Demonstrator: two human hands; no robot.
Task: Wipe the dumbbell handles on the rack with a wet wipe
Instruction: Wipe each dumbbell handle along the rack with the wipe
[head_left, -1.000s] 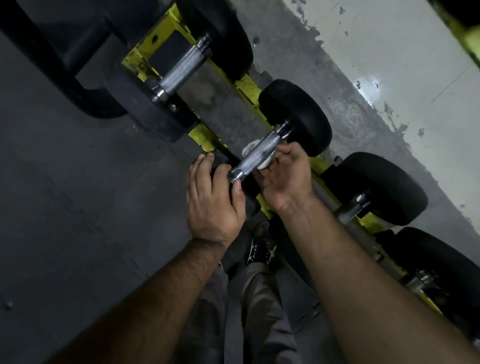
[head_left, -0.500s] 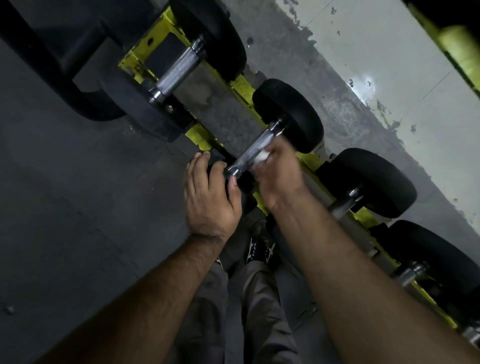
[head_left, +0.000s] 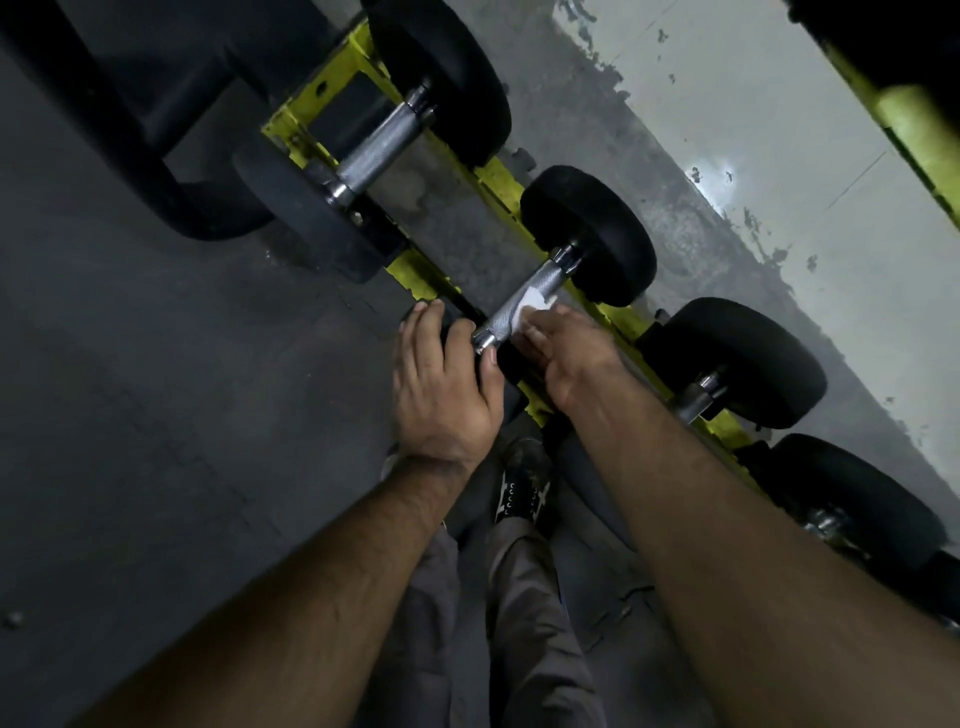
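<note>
Wet wipe (head_left: 532, 301) at frame centre, pressed on the knurled dumbbell handle (head_left: 522, 306) by the right hand (head_left: 563, 353), fingers curled round it. Left hand (head_left: 441, 384) lies flat, steadying the near weight head. Wipe looks soft, limp; handle rigid, heavy, grippy. Best gripped mid-handle.

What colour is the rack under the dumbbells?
Yellow rack, clearest in the head view.

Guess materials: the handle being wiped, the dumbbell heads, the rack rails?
Handle: bare metal, likely chromed steel; bright silver with fine knurled crosshatch. Dumbbell heads: matte black, no glare, probably rubber-coated, though painted iron is possible. Rack rails: yellow-painted metal, apparently; flat angular sections with scuffed, dirty paint. Wet wipe: thin white sheet, crumpled against the handle under the right hand.
</note>
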